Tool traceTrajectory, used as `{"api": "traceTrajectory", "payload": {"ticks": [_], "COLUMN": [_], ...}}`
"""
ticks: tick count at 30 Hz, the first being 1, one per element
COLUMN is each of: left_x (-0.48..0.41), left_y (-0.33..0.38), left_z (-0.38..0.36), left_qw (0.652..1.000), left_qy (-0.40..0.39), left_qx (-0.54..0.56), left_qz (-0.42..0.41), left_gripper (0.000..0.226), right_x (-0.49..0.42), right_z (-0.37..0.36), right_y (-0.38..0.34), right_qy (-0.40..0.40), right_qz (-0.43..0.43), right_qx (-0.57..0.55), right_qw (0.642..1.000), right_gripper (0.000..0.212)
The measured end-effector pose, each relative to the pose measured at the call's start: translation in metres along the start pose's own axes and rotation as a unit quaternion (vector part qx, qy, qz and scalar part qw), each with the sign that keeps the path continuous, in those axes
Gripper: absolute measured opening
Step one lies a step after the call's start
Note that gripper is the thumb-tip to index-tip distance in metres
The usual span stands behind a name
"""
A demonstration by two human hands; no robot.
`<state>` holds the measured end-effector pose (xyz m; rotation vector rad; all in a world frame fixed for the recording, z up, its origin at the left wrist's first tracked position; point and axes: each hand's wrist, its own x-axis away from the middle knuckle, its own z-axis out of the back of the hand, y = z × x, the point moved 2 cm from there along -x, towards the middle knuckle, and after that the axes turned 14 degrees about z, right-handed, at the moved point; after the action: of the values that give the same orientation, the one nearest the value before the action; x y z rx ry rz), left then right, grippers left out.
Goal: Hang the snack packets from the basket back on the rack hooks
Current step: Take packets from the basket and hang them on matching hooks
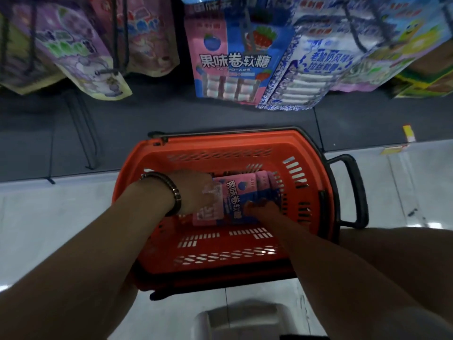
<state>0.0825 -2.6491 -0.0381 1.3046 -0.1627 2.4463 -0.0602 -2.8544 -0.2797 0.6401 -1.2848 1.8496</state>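
An orange shopping basket (220, 143) stands on the floor below me. Inside it lie pink-and-blue snack packets (235, 197), stacked and overlapping. My left hand (196, 192), with a bracelet on the wrist, reaches into the basket and its fingers are tucked behind the left edge of the top packet. My right hand (263, 208) is at the packets' lower right, fingers curled onto them. Above, matching pink-and-blue packets (230, 60) hang from the rack hooks (247, 28).
Purple and pink packets (81, 52) hang at the upper left, blue-white packets (304, 69) and yellow-green ones (411, 38) at the upper right. The basket's black handle (353, 187) sticks out to the right. A dark rack base (122, 123) runs behind the basket.
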Motion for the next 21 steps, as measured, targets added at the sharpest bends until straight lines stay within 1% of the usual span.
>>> {"api": "traceTrajectory", "payload": {"ticks": [3, 4, 6, 7, 9, 10, 12, 13, 15, 17, 19, 21], "left_x": [-0.001, -0.002, -0.002, -0.002, -0.004, -0.006, -0.007, -0.006, -0.003, 0.002, 0.009, 0.017], "left_y": [0.002, 0.004, 0.005, 0.005, 0.002, 0.000, -0.005, -0.007, -0.011, -0.016, -0.025, -0.035], "left_z": [0.002, 0.002, 0.003, 0.004, 0.004, 0.003, 0.002, 0.002, 0.005, 0.009, 0.013, 0.013], "left_qw": [1.000, 1.000, 1.000, 1.000, 1.000, 1.000, 1.000, 1.000, 1.000, 1.000, 0.998, 0.993], "left_qy": [-0.004, -0.009, -0.016, -0.016, -0.016, -0.017, -0.016, -0.013, -0.007, 0.004, 0.038, 0.078], "left_qx": [-0.005, -0.005, -0.004, -0.002, 0.002, 0.004, 0.008, 0.007, 0.006, 0.021, 0.044, 0.076], "left_qz": [-0.001, -0.001, -0.001, 0.000, 0.004, 0.006, 0.010, 0.012, 0.017, 0.020, 0.022, 0.033], "left_gripper": [0.044, 0.043, 0.042, 0.042, 0.042, 0.043, 0.044, 0.044, 0.045, 0.045, 0.047, 0.060], "right_x": [0.013, 0.012, 0.013, 0.013, 0.017, 0.019, 0.026, 0.031, 0.045, 0.060, 0.077, 0.100], "right_z": [0.001, -0.001, -0.006, -0.007, -0.009, -0.009, -0.007, -0.004, 0.005, 0.018, 0.034, 0.053], "right_y": [-0.015, -0.014, -0.018, -0.021, -0.033, -0.041, -0.059, -0.071, -0.103, -0.133, -0.162, -0.187], "right_qy": [-0.029, -0.040, -0.051, -0.056, -0.076, -0.082, -0.102, -0.119, -0.155, -0.205, -0.238, -0.263], "right_qz": [0.010, 0.001, 0.008, 0.017, 0.055, 0.078, 0.128, 0.157, 0.227, 0.267, 0.309, 0.341], "right_qx": [0.059, 0.062, 0.035, 0.029, 0.057, 0.071, 0.086, 0.112, 0.181, 0.233, 0.295, 0.342], "right_qw": [0.998, 0.997, 0.998, 0.998, 0.994, 0.991, 0.983, 0.974, 0.944, 0.913, 0.872, 0.836], "right_gripper": [0.041, 0.039, 0.034, 0.028, 0.008, 0.008, 0.016, 0.018, 0.025, 0.029, 0.022, 0.007]}}
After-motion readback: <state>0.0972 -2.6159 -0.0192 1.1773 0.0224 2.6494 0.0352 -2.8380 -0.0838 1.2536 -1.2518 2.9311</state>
